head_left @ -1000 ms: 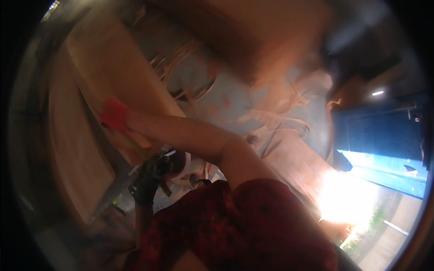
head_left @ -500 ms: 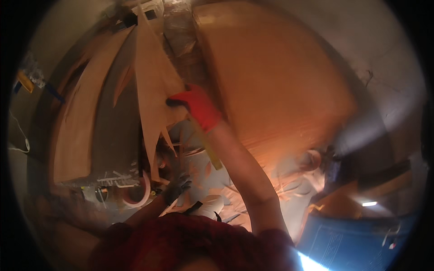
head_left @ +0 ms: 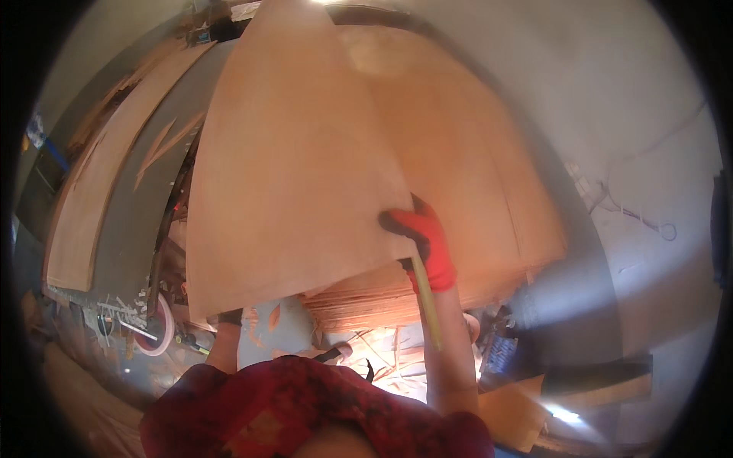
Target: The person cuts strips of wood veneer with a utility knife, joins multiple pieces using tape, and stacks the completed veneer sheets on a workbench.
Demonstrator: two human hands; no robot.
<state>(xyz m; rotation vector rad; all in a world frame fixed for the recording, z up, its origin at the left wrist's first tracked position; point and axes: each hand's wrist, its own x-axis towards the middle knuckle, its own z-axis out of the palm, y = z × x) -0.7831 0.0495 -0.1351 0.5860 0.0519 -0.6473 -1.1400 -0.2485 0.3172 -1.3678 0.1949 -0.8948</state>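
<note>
A large thin sheet of pale wood veneer (head_left: pixel 290 175) is held up in front of me, bowed and covering the middle of the view. My right hand (head_left: pixel 424 240), in a red glove, grips the sheet's right edge. A thin yellow stick (head_left: pixel 427 305) runs down along that wrist. My left forearm (head_left: pixel 220 347) reaches up to the sheet's lower left corner, where a dark cuff shows. The left hand itself is hidden behind the sheet. Behind and below lies a thick stack of similar veneer sheets (head_left: pixel 489 191).
Long veneer sheets (head_left: pixel 88 214) lie at the left beside a grey strip of floor (head_left: pixel 141 206). A red and white round part (head_left: pixel 156 336) and veneer scraps (head_left: pixel 382 347) are low down. A white wall (head_left: pixel 611 99) with a cable (head_left: pixel 660 229) stands at the right.
The sheet has swung from a narrow edge-on shape to broad and facing me. My red-gloved right hand has moved from upper middle to the sheet's right edge.
</note>
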